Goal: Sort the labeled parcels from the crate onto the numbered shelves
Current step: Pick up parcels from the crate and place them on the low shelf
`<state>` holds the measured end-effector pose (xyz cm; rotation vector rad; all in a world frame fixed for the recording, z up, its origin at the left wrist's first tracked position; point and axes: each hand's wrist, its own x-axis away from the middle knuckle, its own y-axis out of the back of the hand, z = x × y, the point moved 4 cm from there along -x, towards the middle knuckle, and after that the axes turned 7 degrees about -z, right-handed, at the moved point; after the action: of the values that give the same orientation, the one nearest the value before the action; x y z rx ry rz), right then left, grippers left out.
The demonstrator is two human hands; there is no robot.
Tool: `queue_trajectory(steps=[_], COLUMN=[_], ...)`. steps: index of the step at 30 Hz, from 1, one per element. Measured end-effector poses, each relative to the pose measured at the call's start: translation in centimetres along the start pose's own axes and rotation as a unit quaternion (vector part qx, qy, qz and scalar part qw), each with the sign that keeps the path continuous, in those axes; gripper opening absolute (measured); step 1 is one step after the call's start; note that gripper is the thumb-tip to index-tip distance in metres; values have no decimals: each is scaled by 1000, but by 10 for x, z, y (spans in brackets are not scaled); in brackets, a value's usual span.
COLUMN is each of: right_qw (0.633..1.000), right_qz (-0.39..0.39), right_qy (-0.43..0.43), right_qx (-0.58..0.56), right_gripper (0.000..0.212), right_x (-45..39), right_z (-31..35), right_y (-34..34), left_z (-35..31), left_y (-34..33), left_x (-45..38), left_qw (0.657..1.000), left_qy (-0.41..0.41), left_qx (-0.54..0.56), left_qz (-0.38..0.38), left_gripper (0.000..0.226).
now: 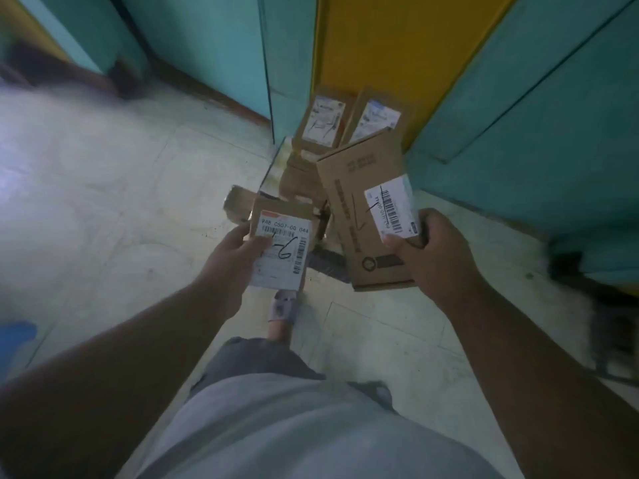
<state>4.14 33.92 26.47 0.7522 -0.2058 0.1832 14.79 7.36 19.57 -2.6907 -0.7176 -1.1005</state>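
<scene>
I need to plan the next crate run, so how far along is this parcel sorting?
Done: nothing shows as shelved; no numbered shelves are in view. In hand: the left hand holds a small parcel whose label has a handwritten 6; the right hand grips a larger flat parcel. Left: both need shelving, and more labeled parcels sit stacked by the yellow panel.

Both arms reach forward; the left hand [232, 257] pinches a small parcel [281, 248], the right hand [436, 252] grips a larger parcel [363, 216].
</scene>
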Motion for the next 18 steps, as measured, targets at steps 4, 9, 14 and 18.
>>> queue_trajectory(steps=[4,9,14,18], right_qw=[996,981,960,937], right_qz=[-83,-161,-240,-301], right_qy=[-15,-45,-84,-117], right_qx=[-42,-92,-116,-131], right_gripper=[29,28,24,25], right_x=[51,136,223,264], right_z=[-28,-99,-177,-224], right_y=[85,194,297,361], left_z=[-7,18,55,53], left_y=[-68,-177,-299,-390], left_x=[39,104,180,229], left_qw=[997,991,982,965], left_qy=[-48,-78,-66,-106], left_qx=[-39,-33,-62,-102], left_qz=[47,99,164,219], left_gripper=[22,25,16,20])
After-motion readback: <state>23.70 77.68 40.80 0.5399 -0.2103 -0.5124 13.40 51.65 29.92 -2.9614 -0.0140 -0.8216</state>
